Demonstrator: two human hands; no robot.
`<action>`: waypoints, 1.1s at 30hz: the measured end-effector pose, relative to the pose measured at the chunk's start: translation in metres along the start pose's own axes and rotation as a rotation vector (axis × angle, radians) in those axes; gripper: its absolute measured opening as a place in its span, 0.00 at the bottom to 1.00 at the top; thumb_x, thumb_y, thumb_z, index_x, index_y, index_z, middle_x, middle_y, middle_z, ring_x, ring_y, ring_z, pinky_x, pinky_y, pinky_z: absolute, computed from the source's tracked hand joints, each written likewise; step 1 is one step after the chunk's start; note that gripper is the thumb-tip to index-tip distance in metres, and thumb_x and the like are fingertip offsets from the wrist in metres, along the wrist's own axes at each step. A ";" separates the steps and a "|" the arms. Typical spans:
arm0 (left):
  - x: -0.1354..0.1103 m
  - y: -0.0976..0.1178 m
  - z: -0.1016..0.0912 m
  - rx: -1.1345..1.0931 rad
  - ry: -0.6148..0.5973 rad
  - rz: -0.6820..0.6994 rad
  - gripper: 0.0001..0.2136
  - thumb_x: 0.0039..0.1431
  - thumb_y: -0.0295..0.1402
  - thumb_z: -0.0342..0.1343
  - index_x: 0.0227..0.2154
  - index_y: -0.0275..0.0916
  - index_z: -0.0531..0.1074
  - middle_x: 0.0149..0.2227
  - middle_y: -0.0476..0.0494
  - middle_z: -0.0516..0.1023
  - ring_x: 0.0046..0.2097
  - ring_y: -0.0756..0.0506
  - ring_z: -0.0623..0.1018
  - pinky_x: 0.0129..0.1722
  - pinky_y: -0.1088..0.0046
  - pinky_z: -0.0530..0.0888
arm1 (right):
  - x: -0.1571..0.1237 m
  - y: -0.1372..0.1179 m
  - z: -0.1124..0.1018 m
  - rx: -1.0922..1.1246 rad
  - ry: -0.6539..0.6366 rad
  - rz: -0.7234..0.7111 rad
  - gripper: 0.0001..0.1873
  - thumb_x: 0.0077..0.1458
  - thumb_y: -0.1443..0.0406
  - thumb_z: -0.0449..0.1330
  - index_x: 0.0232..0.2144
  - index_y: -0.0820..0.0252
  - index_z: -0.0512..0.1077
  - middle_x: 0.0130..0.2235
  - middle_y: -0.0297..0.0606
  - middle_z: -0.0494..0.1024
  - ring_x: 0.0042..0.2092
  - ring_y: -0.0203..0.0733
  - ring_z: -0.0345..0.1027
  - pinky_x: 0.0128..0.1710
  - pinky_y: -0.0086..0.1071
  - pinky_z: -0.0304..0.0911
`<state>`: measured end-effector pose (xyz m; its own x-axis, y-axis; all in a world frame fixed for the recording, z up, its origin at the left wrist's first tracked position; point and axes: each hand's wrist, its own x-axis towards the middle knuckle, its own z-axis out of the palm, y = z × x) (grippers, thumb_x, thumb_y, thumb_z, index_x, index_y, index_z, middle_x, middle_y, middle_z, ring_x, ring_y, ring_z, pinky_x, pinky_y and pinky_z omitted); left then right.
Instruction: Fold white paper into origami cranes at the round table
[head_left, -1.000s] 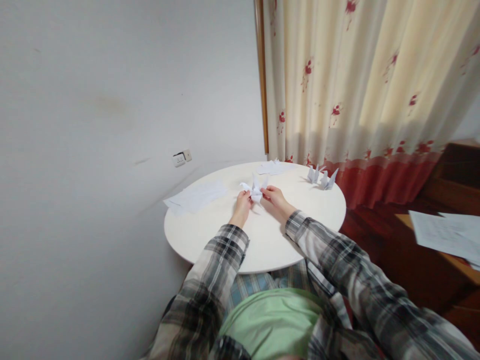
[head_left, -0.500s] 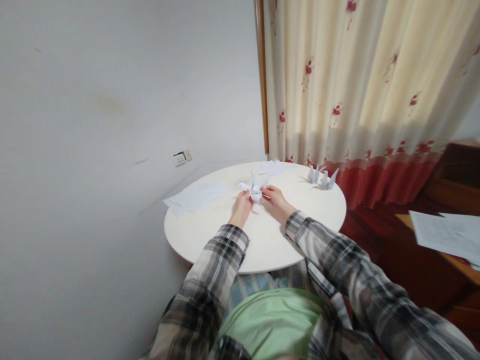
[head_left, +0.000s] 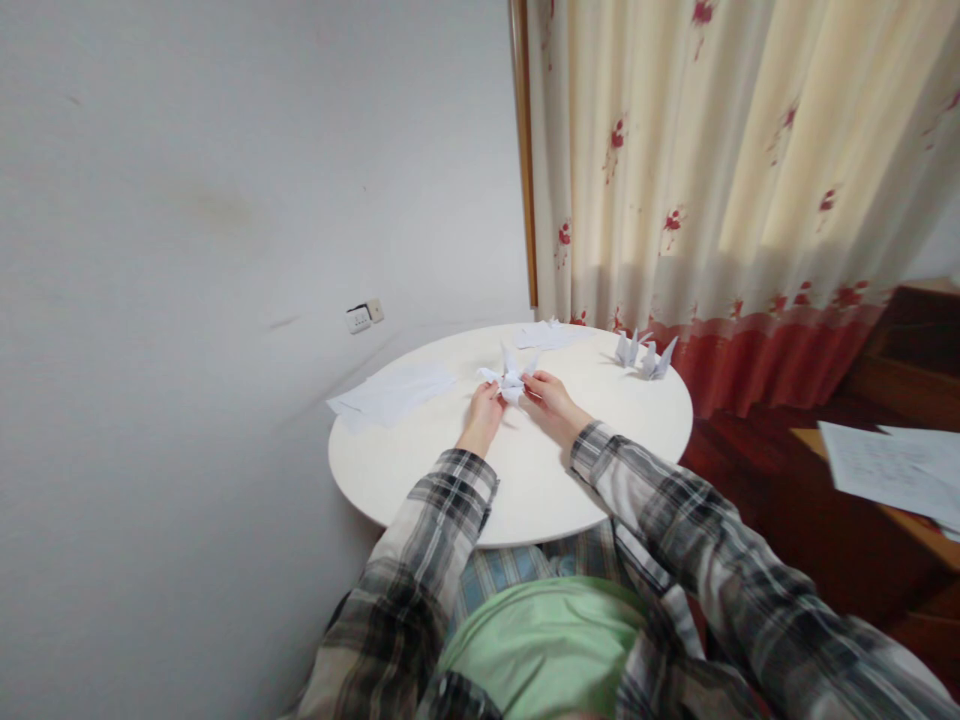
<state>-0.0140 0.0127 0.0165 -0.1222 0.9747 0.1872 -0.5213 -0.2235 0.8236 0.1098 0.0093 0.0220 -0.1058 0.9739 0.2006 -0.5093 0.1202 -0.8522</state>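
Note:
Between my two hands is a white folded paper crane [head_left: 511, 378], its pointed parts spread upward and sideways. My left hand [head_left: 484, 412] pinches it from the left with thumb and fingers closed. On the other side, my right hand [head_left: 551, 393] grips its right part between thumb and fingertips. The crane is over the middle of the round white table [head_left: 525, 490]. Part of its lower body is hidden by my fingers.
White paper sheets [head_left: 394, 393] lie at the table's left. More paper [head_left: 544, 334] rests at the back edge. Folded cranes [head_left: 657, 361] stand at the right. A wall socket [head_left: 359, 319] is left of the table, a flowered curtain [head_left: 675, 180] behind it.

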 end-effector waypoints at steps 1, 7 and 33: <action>-0.001 0.001 0.001 -0.015 0.008 -0.009 0.03 0.50 0.25 0.54 0.25 0.36 0.65 0.28 0.47 0.74 0.33 0.50 0.74 0.42 0.71 0.69 | -0.001 -0.001 0.000 0.002 -0.003 0.012 0.17 0.30 0.59 0.70 0.20 0.60 0.67 0.23 0.29 0.70 0.27 0.30 0.62 0.32 0.27 0.57; -0.004 0.005 0.005 -0.019 0.034 -0.053 0.03 0.49 0.25 0.54 0.26 0.36 0.65 0.27 0.48 0.73 0.31 0.51 0.73 0.39 0.73 0.68 | -0.006 -0.006 0.000 -0.004 0.023 0.095 0.16 0.32 0.61 0.70 0.20 0.60 0.67 0.23 0.30 0.70 0.27 0.31 0.63 0.30 0.26 0.58; -0.008 0.011 -0.005 0.225 0.205 0.127 0.16 0.47 0.24 0.54 0.41 0.40 0.68 0.35 0.45 0.76 0.29 0.52 0.71 0.27 0.78 0.62 | -0.006 -0.004 -0.001 -0.044 0.001 0.159 0.16 0.31 0.62 0.71 0.20 0.61 0.68 0.21 0.30 0.70 0.24 0.29 0.61 0.27 0.26 0.58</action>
<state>-0.0227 0.0022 0.0212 -0.3541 0.9129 0.2030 -0.2944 -0.3149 0.9023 0.1136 0.0036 0.0237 -0.1811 0.9816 0.0612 -0.4479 -0.0269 -0.8937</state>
